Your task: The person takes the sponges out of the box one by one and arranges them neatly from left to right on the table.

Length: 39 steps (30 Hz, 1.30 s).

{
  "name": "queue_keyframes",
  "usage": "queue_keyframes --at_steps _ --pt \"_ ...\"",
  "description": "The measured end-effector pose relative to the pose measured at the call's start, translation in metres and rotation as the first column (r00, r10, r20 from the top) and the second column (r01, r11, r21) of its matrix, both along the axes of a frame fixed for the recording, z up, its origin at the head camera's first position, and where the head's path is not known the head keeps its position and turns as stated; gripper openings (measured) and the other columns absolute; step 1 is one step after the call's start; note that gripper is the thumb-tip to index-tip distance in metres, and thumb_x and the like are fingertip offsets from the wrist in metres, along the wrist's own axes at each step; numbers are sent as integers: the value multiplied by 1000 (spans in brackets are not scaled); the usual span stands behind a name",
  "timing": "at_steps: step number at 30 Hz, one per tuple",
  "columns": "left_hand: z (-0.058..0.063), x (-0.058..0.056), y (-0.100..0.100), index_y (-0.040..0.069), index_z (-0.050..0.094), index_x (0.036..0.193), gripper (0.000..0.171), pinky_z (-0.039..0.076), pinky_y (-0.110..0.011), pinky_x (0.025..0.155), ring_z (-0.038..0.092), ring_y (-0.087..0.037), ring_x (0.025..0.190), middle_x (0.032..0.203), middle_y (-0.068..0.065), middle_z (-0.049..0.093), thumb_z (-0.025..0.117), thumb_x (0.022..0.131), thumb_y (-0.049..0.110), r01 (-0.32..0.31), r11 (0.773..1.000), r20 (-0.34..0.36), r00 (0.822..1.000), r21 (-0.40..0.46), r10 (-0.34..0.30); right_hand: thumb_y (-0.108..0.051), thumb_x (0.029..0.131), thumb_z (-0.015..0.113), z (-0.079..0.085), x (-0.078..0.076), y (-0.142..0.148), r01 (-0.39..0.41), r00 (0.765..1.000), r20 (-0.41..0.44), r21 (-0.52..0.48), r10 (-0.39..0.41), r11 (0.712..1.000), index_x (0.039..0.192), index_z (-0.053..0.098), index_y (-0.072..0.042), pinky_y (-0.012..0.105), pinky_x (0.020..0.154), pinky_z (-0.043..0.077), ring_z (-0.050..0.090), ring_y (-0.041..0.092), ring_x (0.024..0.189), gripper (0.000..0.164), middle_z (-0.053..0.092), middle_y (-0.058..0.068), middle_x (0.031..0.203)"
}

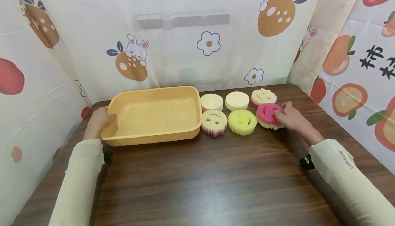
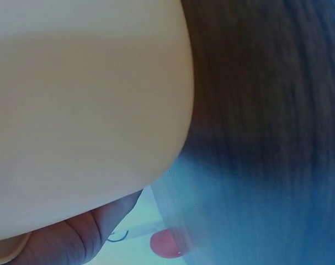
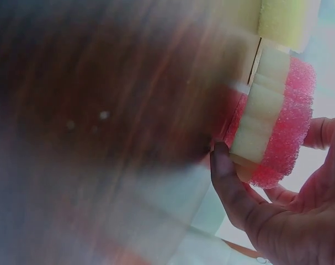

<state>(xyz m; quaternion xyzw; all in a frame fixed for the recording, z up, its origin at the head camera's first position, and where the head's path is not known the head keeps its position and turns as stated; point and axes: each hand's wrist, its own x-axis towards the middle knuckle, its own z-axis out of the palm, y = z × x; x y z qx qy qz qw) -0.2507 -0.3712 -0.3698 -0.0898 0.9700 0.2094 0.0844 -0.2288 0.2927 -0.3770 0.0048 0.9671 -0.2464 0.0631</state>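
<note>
My left hand (image 1: pixel 100 119) grips the left end of a yellow plastic basin (image 1: pixel 151 138), thumb over the rim. In the left wrist view, its fingers (image 2: pixel 73 237) lie against the basin's outer side. My right hand (image 1: pixel 294 118) holds a round smiley-face sponge (image 1: pixel 266 114), pink on top and cream below, by its right edge. The right wrist view shows fingers and thumb around this sponge (image 3: pixel 291 121), close over the table. Just behind it lies a cream smiley sponge (image 1: pixel 264 95) with a pink underside. A yellow smiley sponge (image 1: pixel 242 122) sits to its left.
Between basin and yellow sponge lies another cream-and-pink smiley sponge (image 1: pixel 214 120). Two plain round cream sponges (image 1: pixel 211 100) stand behind in the back row. A patterned curtain (image 1: pixel 185 47) rises along the back edge of the dark wooden table (image 1: pixel 197 178), with more cloth at both sides.
</note>
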Motion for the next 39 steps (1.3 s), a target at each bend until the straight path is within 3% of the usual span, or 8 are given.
queue_keyframes --at_steps 15,24,31,39 --pt "-2 2 0 -15 37 137 57 50 -47 78 56 -40 94 115 -35 54 42 96 25 -4 1000 -48 999 -22 3 -40 99 34 -5 -5 0 -7 1000 -29 54 9 999 133 26 15 47 80 47 52 37 94 65 53 28 101" --pt "-2 0 1 -13 37 139 57 48 -52 83 53 -40 97 120 -35 53 40 97 25 -22 1000 -25 999 -17 21 -40 100 32 -2 -1 -1 -15 1000 8 55 14 998 134 24 17 58 88 46 52 45 104 67 50 39 117" --pt "-2 -2 2 -15 41 132 53 47 -47 77 53 -40 93 113 -33 53 39 95 23 -5 999 -45 999 -36 3 -41 101 30 1 -3 2 -27 999 41 66 25 997 134 22 18 58 90 45 52 45 104 68 48 40 119" --pt "0 -1 2 -18 39 130 53 48 -41 71 54 -38 89 108 -31 53 38 97 24 20 999 3 1000 -43 -20 -39 102 31 -3 -1 2 -44 998 47 52 42 998 136 20 19 60 96 43 50 45 107 68 48 40 121"
